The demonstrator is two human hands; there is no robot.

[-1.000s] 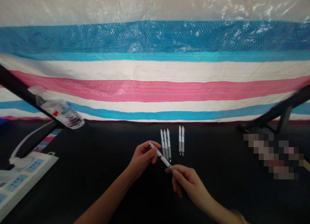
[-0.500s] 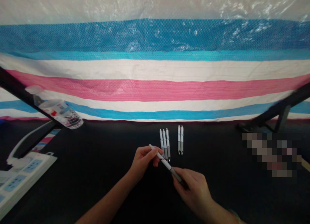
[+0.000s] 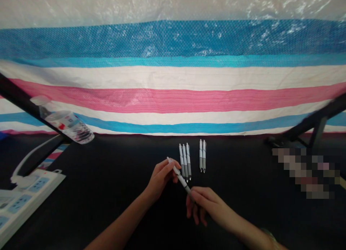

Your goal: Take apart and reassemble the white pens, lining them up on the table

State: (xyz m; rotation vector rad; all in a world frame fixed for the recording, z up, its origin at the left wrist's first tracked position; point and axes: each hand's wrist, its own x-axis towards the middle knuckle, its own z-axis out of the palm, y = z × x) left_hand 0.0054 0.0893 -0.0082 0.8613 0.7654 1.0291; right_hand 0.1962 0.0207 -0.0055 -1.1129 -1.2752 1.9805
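Observation:
A white and grey pen [image 3: 183, 181] slants between my two hands above the black table. My left hand [image 3: 162, 175] pinches its white upper end between thumb and fingers. At the grey lower end, the thumb and forefinger of my right hand [image 3: 203, 203] close on the barrel, and its other fingers hang loosely curled; the tip is hidden there. Just beyond my left hand, three similar pens [image 3: 185, 161] lie side by side. Two more pens [image 3: 202, 156] lie together a little to their right.
A clear plastic bottle [image 3: 70, 125] leans at the left by a black bar. A white power strip [image 3: 29, 192] with a plugged-in cable lies at the left edge. A black stand [image 3: 300, 131] is at the right, near a pixelated patch. Striped sheeting [image 3: 173, 100] hangs behind the table [image 3: 108, 163].
My right hand has turned and shifted its hold on the pen's grey end, its lower fingers now loosened and hanging. The left hand keeps its pinch. The lying pens have not moved.

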